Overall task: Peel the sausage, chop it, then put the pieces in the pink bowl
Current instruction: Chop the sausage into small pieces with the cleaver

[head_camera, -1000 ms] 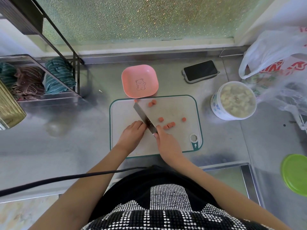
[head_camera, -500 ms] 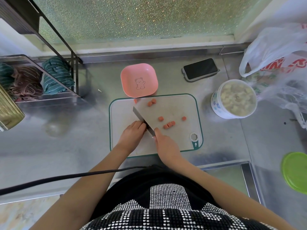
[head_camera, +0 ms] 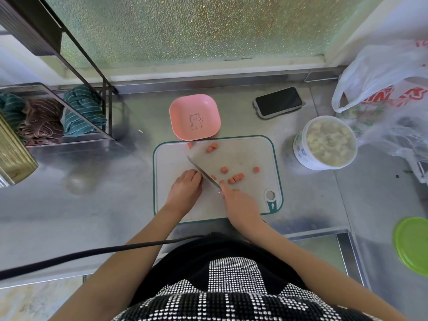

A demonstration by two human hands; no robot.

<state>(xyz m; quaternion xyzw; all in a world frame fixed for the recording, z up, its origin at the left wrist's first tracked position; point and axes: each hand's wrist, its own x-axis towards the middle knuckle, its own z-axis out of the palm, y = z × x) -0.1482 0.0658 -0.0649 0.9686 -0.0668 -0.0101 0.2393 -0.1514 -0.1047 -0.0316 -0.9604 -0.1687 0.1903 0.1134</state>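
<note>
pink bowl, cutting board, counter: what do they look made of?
Pink bowl: likely matte plastic or melamine; uniform colour, soft rounded corners, printed bear outline.
Cutting board: probably plastic; whitish, scuffed face with a moulded teal rim and hanging hole.
Counter: looks like brushed stainless steel; grey, blurred reflections, folded edges at the sink cutout.

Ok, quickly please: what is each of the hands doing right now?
Left hand: curled, fingers down on the cutting board beside the blade; what it holds is hidden.
Right hand: closed on the knife.
</note>
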